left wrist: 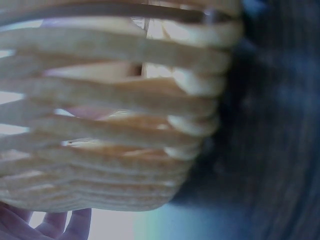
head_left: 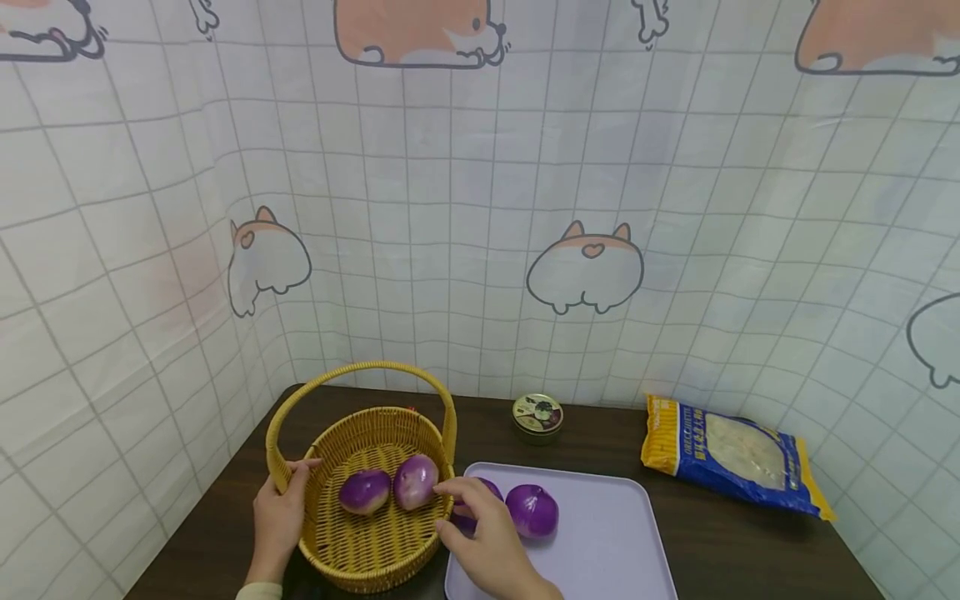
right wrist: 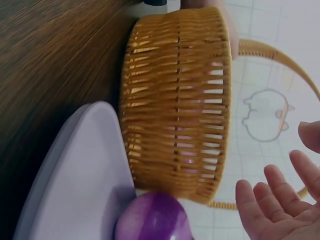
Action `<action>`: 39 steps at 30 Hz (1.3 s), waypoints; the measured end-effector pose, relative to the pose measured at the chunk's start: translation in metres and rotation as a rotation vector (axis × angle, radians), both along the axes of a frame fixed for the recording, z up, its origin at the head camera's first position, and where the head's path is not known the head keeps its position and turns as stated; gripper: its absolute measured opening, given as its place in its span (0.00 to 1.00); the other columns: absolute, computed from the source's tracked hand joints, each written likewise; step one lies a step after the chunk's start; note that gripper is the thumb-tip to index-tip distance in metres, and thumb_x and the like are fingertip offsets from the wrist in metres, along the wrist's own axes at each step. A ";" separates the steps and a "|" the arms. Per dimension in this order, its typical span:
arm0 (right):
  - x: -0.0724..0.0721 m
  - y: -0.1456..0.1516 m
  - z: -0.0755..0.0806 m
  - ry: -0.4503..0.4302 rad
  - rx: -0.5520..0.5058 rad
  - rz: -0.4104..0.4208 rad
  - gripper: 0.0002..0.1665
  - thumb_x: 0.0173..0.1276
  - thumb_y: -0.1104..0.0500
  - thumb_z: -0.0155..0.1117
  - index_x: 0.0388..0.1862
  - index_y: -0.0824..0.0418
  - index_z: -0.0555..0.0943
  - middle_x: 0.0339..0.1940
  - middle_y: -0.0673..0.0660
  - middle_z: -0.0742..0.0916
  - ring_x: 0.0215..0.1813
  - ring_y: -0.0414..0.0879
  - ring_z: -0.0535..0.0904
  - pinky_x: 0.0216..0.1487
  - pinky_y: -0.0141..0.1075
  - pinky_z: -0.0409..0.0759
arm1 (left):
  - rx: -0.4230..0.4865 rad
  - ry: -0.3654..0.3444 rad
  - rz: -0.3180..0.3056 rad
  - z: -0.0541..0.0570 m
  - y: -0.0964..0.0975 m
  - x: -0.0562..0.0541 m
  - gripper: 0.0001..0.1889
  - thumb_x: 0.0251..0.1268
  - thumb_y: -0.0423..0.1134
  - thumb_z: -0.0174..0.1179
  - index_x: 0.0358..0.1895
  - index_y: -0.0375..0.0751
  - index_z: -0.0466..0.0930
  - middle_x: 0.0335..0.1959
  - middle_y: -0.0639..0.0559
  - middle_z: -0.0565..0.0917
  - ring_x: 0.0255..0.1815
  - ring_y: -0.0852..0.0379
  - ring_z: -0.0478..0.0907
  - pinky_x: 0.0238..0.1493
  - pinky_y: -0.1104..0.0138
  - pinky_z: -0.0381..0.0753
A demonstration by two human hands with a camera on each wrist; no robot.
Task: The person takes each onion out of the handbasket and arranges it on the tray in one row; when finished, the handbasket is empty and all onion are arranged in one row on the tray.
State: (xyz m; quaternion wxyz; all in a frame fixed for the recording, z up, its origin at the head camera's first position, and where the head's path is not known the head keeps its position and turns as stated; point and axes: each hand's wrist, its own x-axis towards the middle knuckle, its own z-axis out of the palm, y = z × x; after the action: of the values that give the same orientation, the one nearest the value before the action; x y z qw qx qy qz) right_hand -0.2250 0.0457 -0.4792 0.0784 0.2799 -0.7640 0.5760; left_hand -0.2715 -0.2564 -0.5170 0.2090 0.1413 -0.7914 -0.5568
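A yellow woven basket (head_left: 360, 575) with a tall arched handle stands on the left of the table. My left hand (head_left: 281, 508) grips its left rim by the foot of the handle, thumb over the inside. Two purple onions lie in it, a darker onion (head_left: 365, 492) and a paler onion (head_left: 416, 482). At the right rim hovers my right hand (head_left: 487, 533), fingers parted and loosely bent around nothing; the right wrist view shows its fingers (right wrist: 272, 200) spread above the rim. On the lilac tray (head_left: 600, 542) sits a purple onion (head_left: 532, 510), another partly hidden behind my right hand.
A round tin (head_left: 537, 417) stands at the back of the dark wooden table (head_left: 600, 450). To the right lies a blue and yellow pasta bag (head_left: 735, 454). A white checked curtain (head_left: 465, 208) with cartoon dogs closes off the back and sides. Tray and basket stand close together.
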 end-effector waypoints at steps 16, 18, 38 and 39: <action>-0.019 -0.042 -0.006 -0.069 -0.032 0.032 0.29 0.59 0.52 0.75 0.59 0.53 0.77 0.55 0.58 0.80 0.58 0.56 0.77 0.53 0.40 0.80 | 0.008 0.005 0.008 -0.001 0.000 0.000 0.23 0.75 0.56 0.47 0.50 0.40 0.81 0.57 0.41 0.80 0.62 0.47 0.71 0.57 0.57 0.65; -0.021 -0.048 -0.007 -0.040 0.005 0.011 0.30 0.59 0.51 0.75 0.60 0.53 0.76 0.56 0.55 0.80 0.57 0.55 0.77 0.55 0.43 0.79 | 0.006 0.011 0.009 -0.001 0.000 -0.001 0.23 0.75 0.56 0.47 0.50 0.41 0.81 0.57 0.41 0.80 0.61 0.47 0.71 0.56 0.57 0.65; -0.036 -0.107 -0.006 -0.163 0.108 -0.213 0.32 0.54 0.51 0.78 0.56 0.58 0.79 0.47 0.53 0.82 0.46 0.47 0.78 0.43 0.33 0.75 | -0.015 0.022 0.018 -0.001 0.000 -0.001 0.22 0.75 0.55 0.49 0.50 0.41 0.82 0.56 0.41 0.81 0.60 0.47 0.73 0.54 0.60 0.66; -0.036 -0.109 -0.007 -0.157 0.118 -0.234 0.33 0.54 0.50 0.77 0.57 0.57 0.78 0.49 0.53 0.82 0.49 0.47 0.78 0.46 0.35 0.76 | -0.015 0.021 0.020 -0.001 0.000 -0.001 0.21 0.75 0.55 0.49 0.50 0.41 0.82 0.56 0.41 0.81 0.59 0.47 0.73 0.54 0.61 0.66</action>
State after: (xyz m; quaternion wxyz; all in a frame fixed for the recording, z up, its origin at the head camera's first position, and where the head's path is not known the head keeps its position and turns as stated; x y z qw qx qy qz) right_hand -0.2613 -0.0637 -0.4862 0.0685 0.1474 -0.8276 0.5372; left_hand -0.2722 -0.2562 -0.5180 0.2241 0.1420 -0.7917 -0.5503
